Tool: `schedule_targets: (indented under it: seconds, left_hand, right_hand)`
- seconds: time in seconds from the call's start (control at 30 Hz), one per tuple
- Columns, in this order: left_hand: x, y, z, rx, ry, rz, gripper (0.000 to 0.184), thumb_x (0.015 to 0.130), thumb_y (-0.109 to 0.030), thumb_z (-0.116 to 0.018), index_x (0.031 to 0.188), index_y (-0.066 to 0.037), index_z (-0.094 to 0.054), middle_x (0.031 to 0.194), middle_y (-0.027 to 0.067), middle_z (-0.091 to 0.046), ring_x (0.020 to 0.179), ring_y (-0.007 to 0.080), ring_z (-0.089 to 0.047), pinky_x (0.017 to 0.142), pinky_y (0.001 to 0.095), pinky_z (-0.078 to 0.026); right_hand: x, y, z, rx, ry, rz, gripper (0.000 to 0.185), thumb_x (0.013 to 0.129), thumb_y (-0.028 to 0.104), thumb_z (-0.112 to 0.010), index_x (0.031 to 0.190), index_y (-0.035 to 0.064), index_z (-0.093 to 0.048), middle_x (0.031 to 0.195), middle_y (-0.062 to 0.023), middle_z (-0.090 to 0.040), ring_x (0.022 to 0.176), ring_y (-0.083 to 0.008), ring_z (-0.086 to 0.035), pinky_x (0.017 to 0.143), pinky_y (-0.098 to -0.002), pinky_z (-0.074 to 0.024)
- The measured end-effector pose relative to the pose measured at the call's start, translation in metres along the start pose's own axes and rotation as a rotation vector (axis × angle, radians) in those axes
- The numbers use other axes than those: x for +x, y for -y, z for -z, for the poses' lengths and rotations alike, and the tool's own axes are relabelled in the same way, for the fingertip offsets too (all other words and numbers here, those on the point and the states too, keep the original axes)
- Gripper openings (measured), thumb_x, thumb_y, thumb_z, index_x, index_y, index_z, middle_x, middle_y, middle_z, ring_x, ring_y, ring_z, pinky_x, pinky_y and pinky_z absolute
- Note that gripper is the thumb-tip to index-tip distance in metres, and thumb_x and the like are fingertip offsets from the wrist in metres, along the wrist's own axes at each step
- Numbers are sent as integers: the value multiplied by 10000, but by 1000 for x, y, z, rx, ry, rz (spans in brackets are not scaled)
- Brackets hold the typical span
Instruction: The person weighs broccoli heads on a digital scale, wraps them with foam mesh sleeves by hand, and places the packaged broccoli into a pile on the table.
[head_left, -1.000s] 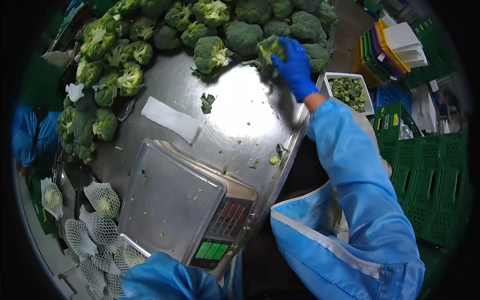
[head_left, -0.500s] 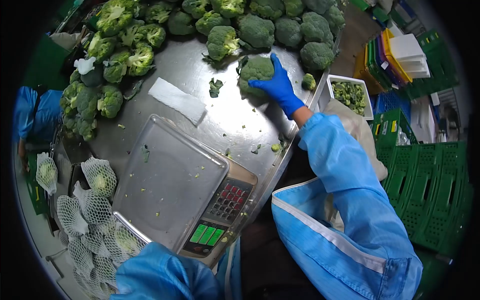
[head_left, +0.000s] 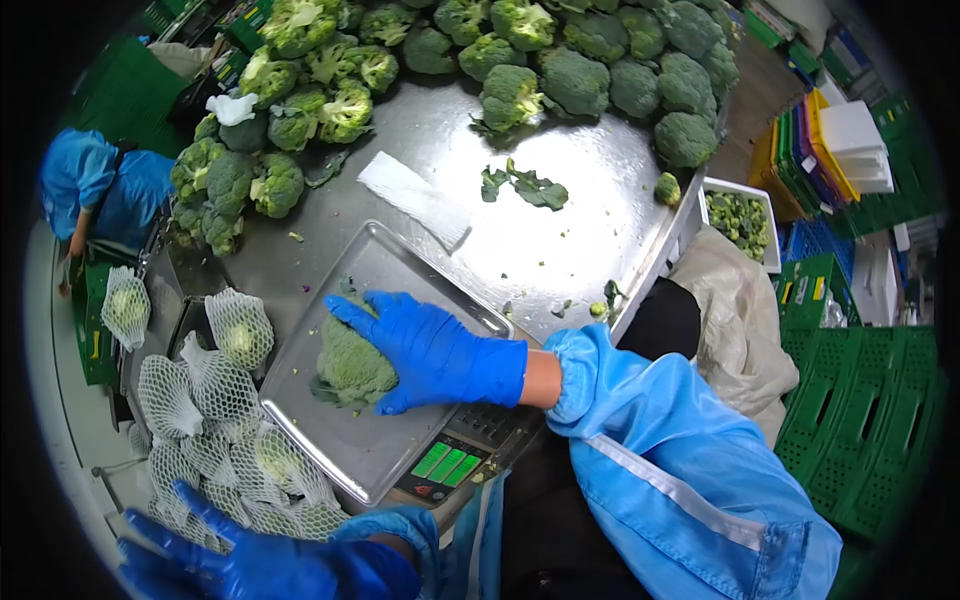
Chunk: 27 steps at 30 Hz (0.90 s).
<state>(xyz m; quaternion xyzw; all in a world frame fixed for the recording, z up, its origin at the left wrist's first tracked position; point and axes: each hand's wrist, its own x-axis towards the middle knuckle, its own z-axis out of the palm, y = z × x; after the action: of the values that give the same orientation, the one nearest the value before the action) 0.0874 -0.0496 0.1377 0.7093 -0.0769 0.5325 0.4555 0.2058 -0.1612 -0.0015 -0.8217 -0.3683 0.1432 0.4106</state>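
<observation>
A head of broccoli (head_left: pixel 352 365) is on or just over the metal pan (head_left: pixel 400 262) of the digital scale; I cannot tell whether it bears on the pan. My right hand (head_left: pixel 430 352), in a blue glove, is closed around its right side, thumb towards me and fingers over the top. At the lower left, my left hand (head_left: pixel 240 560), also gloved in blue, has its fingers spread and holds nothing. It is nearest to several net-sleeved broccoli heads (head_left: pixel 235 455). Green digits glow on the scale's display (head_left: pixel 447 462), partly smeared.
Many broccoli heads (head_left: pixel 575 82) are piled along the far side of the steel table (head_left: pixel 590 250). A folded white cloth (head_left: pixel 415 200) and leaf scraps (head_left: pixel 535 188) lie on it. Green crates (head_left: pixel 860 400) stand at right. Another person in blue (head_left: pixel 105 185) is at far left.
My right hand has brought a broccoli head from the far part of the table to the scale pan, leaving leaves behind. My left hand has come into view, spread. The view has shifted.
</observation>
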Motion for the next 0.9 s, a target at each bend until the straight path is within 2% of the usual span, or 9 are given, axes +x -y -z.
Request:
schedule_targets:
  seconds: [0.1,0.23,0.3,0.37,0.43,0.5,0.6,0.77,0.9]
  left_hand:
    - [-35,26,11,163,-41,231,695,783,-323,-656,1290,57,-369,1321,210,-403,1229,341,-389,976,492,-353]
    - [-89,40,12,-64,305,546,581,735,-163,-679,1215,81,-459,1247,215,-480,1131,300,-503,918,402,-436]
    - [-104,47,-5,-312,489,586,569,738,-129,-668,1227,65,-452,1239,180,-492,1119,279,-511,916,368,-432]
    - [-90,33,-32,-197,604,626,454,690,-5,-633,1132,28,-535,1173,165,-547,1080,290,-536,915,355,-424]
    - [-88,32,-44,-259,596,659,470,702,0,-627,1158,20,-516,1200,157,-531,1094,276,-530,918,348,-420]
    - [-90,30,-47,-315,574,709,487,714,4,-620,1185,12,-496,1227,149,-514,1108,262,-524,921,341,-416]
    - [-91,32,-50,-470,408,1075,691,714,-121,-670,1322,4,-367,1291,127,-460,1115,252,-510,928,332,-413]
    - [-83,59,-46,-489,232,994,726,733,-49,-684,1353,-8,-309,1263,127,-468,1131,209,-490,926,321,-414]
    - [-72,65,-26,-488,62,1179,309,769,-4,-646,1070,24,-579,936,95,-644,821,185,-624,761,313,-511]
  right_hand:
    - [12,-27,4,208,-98,250,1015,613,395,-773,1407,73,-228,1280,-248,-409,1159,-401,-431,982,-420,-358]
    - [38,-101,45,-57,-664,-102,735,750,373,-693,1312,18,-379,1201,-213,-504,1091,-362,-491,923,-409,-396]
    - [45,-150,37,-367,-548,-307,778,741,399,-683,1327,16,-345,1102,-210,-537,1020,-354,-521,831,-422,-430]
    - [46,-205,16,-380,-281,-470,606,738,345,-680,1234,68,-468,1013,-166,-595,950,-333,-573,766,-430,-458]
    - [38,-192,20,-152,-331,-517,332,763,283,-635,1046,110,-614,951,-138,-638,884,-311,-609,760,-395,-470]
    - [27,-173,26,157,-599,-475,321,774,240,-655,1040,66,-608,926,-131,-647,853,-254,-625,757,-341,-478]
    - [-1,-118,49,557,-858,-230,287,797,101,-678,1042,-16,-584,913,-68,-640,856,-112,-583,758,-249,-469]
    - [-87,-20,29,815,-376,-312,396,771,181,-724,1092,4,-573,962,-44,-618,885,-110,-557,794,-263,-467]
    - [-113,7,13,650,98,-327,410,787,232,-714,1099,9,-569,909,-62,-625,857,-127,-576,803,-293,-460]
